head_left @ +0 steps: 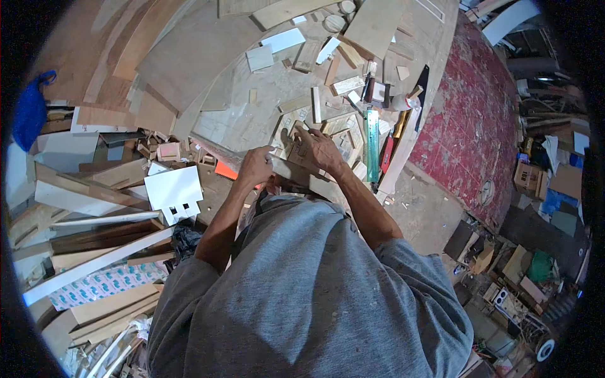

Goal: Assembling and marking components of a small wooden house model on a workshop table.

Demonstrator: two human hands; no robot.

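Near the bench's front edge, my right hand (321,151) rests with bent fingers on a small flat wooden block (298,151). Dark marks show on the block's top, and its far end lies under my fingertips. To the left, my left hand (257,165) is curled at the edge of the bench, close to the block. Whatever its fingers hold, if anything, is hidden. Just right of my right hand are small wood strips (344,131), a greenish clear ruler (372,146) and a red-handled tool (387,152). A white-faced wood strip (316,105) lies beyond the block.
A dark saw blade (421,96) lies along the bench's right side. Offcuts and boards (195,63) cover the far bench. A red worn surface (469,120) stretches to the right. On the left are stacked planks (107,239) and a white notched panel (173,192).
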